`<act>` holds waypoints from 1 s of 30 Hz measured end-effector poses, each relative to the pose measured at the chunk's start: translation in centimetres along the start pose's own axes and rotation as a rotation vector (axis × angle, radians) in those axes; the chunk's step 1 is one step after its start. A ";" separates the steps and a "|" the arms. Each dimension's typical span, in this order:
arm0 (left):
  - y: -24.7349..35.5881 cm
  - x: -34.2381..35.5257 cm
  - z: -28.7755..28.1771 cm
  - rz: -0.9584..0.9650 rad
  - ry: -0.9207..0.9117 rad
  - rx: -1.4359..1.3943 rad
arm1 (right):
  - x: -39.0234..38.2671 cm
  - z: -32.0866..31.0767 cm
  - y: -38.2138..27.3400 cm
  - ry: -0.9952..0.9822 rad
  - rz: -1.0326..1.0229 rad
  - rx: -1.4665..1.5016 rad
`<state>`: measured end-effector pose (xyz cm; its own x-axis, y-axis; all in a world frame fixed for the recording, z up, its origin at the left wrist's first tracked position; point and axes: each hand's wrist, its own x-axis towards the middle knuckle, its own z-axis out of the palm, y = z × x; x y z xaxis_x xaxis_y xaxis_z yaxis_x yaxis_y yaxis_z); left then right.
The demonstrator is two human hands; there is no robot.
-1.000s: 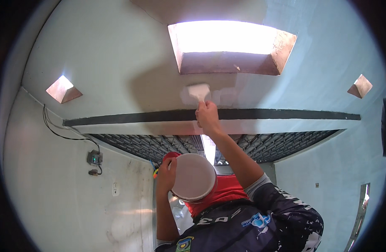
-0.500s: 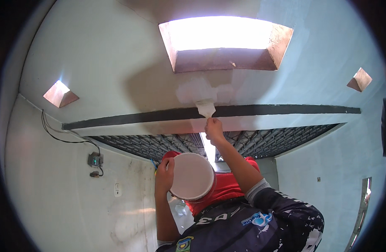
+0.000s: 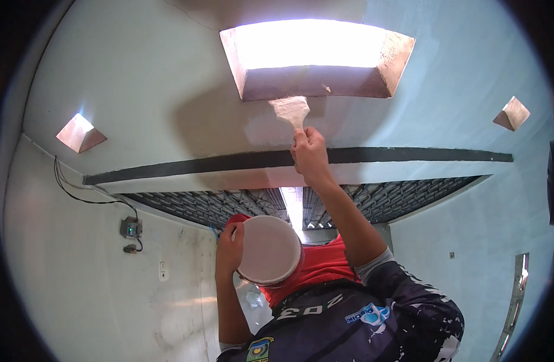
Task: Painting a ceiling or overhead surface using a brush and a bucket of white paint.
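At frame centre, the right hand [image 3: 310,154] has its grip closed on a paintbrush [image 3: 292,111], bristles pressed to the ceiling [image 3: 156,90] just below the bright skylight opening [image 3: 316,57]. Lower down, the left hand [image 3: 230,247] clasps a white paint bucket [image 3: 268,250].

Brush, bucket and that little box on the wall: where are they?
brush [image 3: 291,110], head view, on the bristles.
bucket [image 3: 268,250], head view, on its pale round underside.
wall box [image 3: 130,228], head view, on its grey face.
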<state>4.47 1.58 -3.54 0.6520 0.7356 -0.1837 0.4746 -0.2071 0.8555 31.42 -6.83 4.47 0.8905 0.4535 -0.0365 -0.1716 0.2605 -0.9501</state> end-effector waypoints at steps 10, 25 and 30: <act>0.4 0.1 0.1 0.006 0.010 0.027 | 0.3 -4.0 9.7 0.122 0.205 0.025; -0.2 0.2 0.4 0.006 0.005 0.014 | 0.1 -1.0 -5.2 -0.045 0.211 0.132; 0.2 0.0 0.3 0.019 0.024 0.024 | -1.8 -0.9 -6.1 -0.098 0.200 0.095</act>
<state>4.76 1.35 -3.54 0.6470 0.7464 -0.1558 0.4766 -0.2364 0.8467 31.27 -10.03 10.09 0.7903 0.5837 -0.1863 -0.3835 0.2340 -0.8934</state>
